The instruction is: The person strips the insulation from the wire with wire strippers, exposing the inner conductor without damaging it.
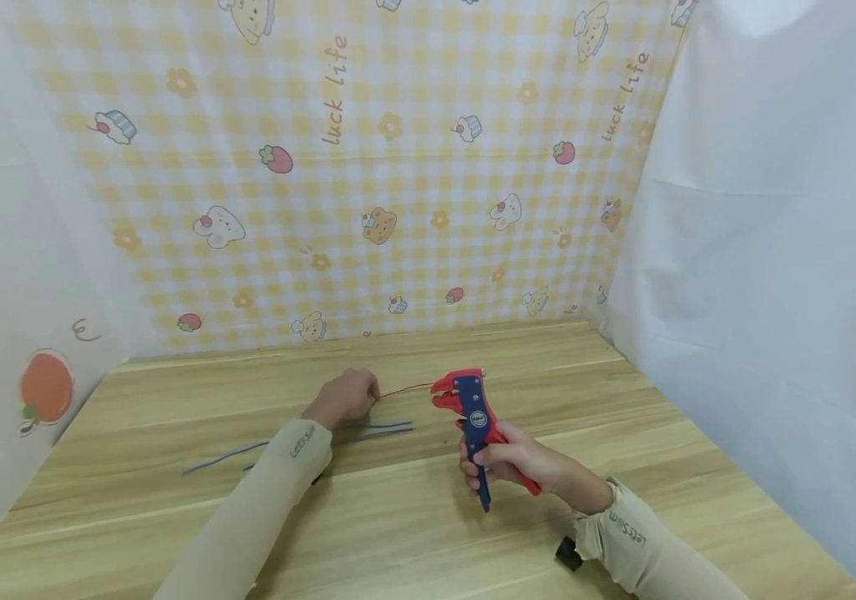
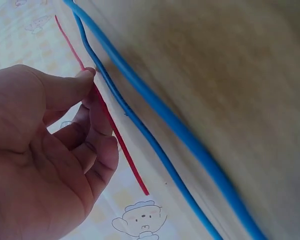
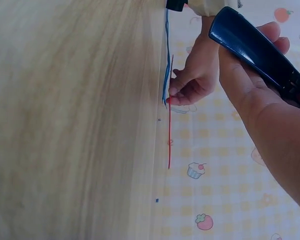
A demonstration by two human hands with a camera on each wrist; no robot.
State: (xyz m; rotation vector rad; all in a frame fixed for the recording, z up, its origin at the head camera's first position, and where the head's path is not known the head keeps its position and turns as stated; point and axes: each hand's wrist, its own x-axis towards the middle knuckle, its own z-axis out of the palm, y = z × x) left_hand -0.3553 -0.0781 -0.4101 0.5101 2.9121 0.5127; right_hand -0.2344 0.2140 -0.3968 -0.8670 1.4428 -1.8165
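Note:
Between thumb and index finger, my left hand (image 1: 348, 393) pinches a thin red wire (image 1: 405, 390); the wire sticks out on both sides of the pinch in the left wrist view. My right hand (image 1: 518, 458) grips the handles of a red and dark blue wire stripper (image 1: 477, 417), held upright with its jaws apart and facing left. In the head view, the wire's right end reaches the upper jaw tip. Two blue wires (image 2: 140, 130) lie on the table beside the left hand, partly hidden by the left arm in the head view.
The wood-grain table (image 1: 397, 533) is backed by a yellow checked cloth (image 1: 412, 183), with a white cloth (image 1: 758, 250) on the right side. Tiny blue bits (image 3: 157, 200) lie on the tabletop. A black piece (image 1: 568, 553) sits at the right cuff.

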